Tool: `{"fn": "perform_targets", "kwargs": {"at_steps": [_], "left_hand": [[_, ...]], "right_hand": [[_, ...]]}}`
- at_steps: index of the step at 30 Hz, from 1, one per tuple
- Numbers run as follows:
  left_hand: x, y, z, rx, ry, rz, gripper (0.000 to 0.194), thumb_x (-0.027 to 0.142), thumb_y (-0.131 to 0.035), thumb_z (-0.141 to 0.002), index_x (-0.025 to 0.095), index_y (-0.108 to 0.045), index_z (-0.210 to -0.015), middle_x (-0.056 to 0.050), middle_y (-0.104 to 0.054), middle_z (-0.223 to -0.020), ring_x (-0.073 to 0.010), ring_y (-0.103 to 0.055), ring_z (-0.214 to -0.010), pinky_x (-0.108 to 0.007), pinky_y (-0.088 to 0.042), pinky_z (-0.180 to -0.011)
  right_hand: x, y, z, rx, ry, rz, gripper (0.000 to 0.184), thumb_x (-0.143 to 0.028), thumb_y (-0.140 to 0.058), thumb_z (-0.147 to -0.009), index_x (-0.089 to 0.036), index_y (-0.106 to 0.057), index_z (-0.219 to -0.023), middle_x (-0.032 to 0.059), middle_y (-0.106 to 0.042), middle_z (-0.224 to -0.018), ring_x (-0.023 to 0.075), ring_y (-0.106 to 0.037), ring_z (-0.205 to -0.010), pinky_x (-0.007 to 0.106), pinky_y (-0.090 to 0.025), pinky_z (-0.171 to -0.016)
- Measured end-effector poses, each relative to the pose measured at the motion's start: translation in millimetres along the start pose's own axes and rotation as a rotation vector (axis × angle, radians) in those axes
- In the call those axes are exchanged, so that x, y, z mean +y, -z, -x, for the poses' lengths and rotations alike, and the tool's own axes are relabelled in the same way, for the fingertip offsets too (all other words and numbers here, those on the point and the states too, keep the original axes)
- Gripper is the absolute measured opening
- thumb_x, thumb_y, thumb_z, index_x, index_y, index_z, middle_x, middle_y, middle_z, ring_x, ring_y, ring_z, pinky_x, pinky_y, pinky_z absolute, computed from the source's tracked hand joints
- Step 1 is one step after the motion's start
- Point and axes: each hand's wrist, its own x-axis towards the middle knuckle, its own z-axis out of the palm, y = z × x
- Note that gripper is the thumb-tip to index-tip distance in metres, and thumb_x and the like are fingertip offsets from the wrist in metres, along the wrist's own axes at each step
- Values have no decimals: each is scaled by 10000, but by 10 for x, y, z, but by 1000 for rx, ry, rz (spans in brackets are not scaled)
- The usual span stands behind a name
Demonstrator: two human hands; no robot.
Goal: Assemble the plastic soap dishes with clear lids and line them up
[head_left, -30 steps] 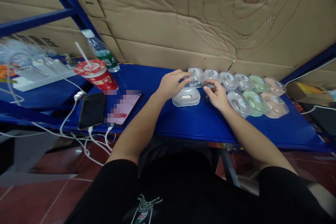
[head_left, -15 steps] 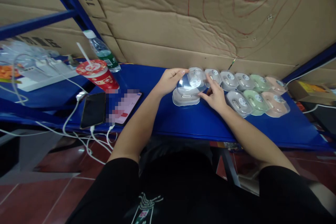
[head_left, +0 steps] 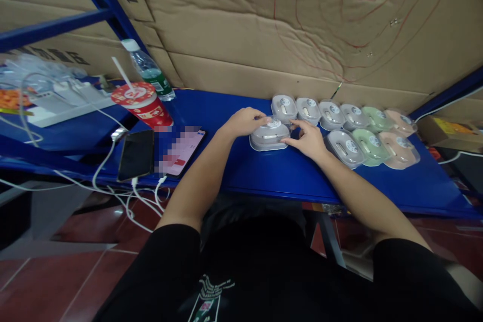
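Observation:
A small grey oval box (head_left: 268, 142) with a clear, domed plastic lid (head_left: 272, 126) sits on the blue tabletop in front of me. The lid rests over the base and has a round label on top. My left hand (head_left: 247, 122) grips the lid's left edge, thumb near the label. On the opposite side my right hand (head_left: 308, 138) has its thumb against the box's right edge and its forefinger by the lid's far right corner. Just behind stands another lidded grey box (head_left: 285, 109), apart from both hands.
Several lidded boxes, including a green box (head_left: 369, 147) and a pink box (head_left: 399, 150), stand in two rows to the right. On the left are a red cup (head_left: 151, 113) with a straw, a water bottle (head_left: 160, 84), two phones (head_left: 136, 156) and white charging cables (head_left: 103, 161).
The clear lid has come down from a raised, tilted position onto the grey base. Both hands have lowered slightly with it, and the grey box behind now shows fully.

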Motion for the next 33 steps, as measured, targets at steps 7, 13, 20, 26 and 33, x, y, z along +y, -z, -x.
{"fn": "perform_targets", "kwargs": {"at_steps": [7,13,20,26,33], "left_hand": [[-49,-78,-50,-66,-33,-75,382,453,-557,-1004,270,-867,-1135,-41,-851,-1176,-239,-764,-1108,-352,-557,-972],[22,-78,-19,-71,16,-82,442,483,-611,-978,217,-830,-1255,-96,-841,-1232,-281,-768,-1144,-408,-556,-980],[68,-69,8,-56,24,-147,405,490,-580,-1001,228,-850,-1149,-105,-844,-1198,-295,-767,-1131,-424,-559,-960],[98,-104,18,-40,8,-283,464,518,-523,-1040,229,-817,-1255,-111,-804,-1342,-324,-731,-1226,-462,-542,-1034],[167,-153,39,-37,55,-290,511,483,-497,-1075,201,-710,-1445,-135,-753,-1443,-336,-697,-1326,-482,-526,-1115]], "right_hand": [[66,47,-20,-104,-29,-67,791,-761,-927,-674,-223,-744,-1224,77,-810,-1032,290,-757,-883,415,-581,-790],[74,117,-13,-207,56,33,870,-791,-920,-663,-241,-693,-1297,74,-812,-1022,308,-766,-852,414,-561,-741],[21,136,-14,-208,103,220,765,-781,-786,-849,-221,-692,-1361,108,-829,-1084,329,-785,-901,427,-565,-759],[-74,173,-20,-253,162,402,668,-706,-757,-924,-187,-725,-1343,135,-839,-1155,381,-786,-1068,420,-557,-787],[-124,227,-27,-284,115,448,627,-594,-735,-975,-216,-692,-1473,109,-858,-1098,359,-799,-1031,403,-562,-779]]}}
